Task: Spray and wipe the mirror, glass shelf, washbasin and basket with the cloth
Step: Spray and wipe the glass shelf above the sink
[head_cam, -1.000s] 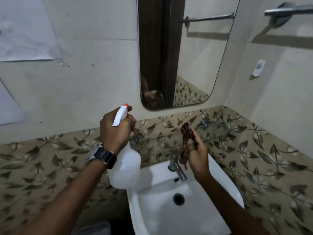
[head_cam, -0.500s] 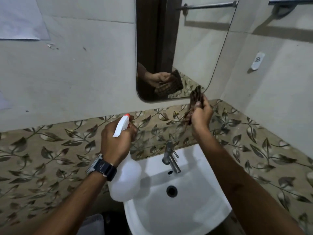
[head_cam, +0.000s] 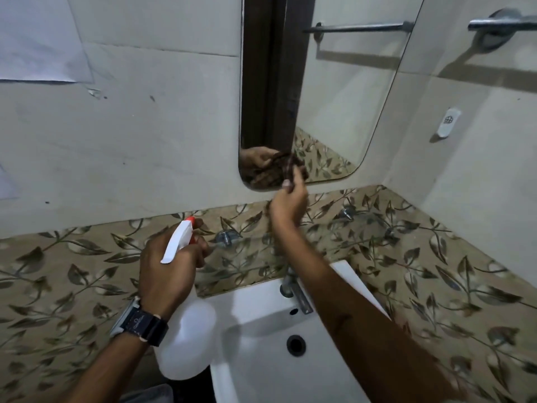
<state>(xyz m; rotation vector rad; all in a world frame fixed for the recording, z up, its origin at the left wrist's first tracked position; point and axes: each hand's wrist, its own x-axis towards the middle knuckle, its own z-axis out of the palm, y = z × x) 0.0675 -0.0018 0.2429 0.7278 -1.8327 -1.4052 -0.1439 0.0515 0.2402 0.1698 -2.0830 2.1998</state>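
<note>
White spray bottle (head_cam: 186, 341) gripped in left hand (head_cam: 168, 274); right hand (head_cam: 289, 203) clamps brown cloth (head_cam: 287, 167) against mirror (head_cam: 343, 97).

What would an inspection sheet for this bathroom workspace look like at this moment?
Surface: white washbasin, bowl bare, drain open, tap at the back.
Job's things: dark cloth at the lower edge of the mirror; white spray bottle with an orange nozzle, held over the basin's left rim. Glass shelf: only faintly visible. Basket: not seen.
Clutter: nothing seen.
Grippers: left hand wrapped around the bottle's neck, fingers at the trigger; right hand raised, pinching the cloth.
Cables: nothing seen.
Surroundings: leaf-patterned tiles, plain wall above, towel bar, small white wall hook, wristwatch.
</note>
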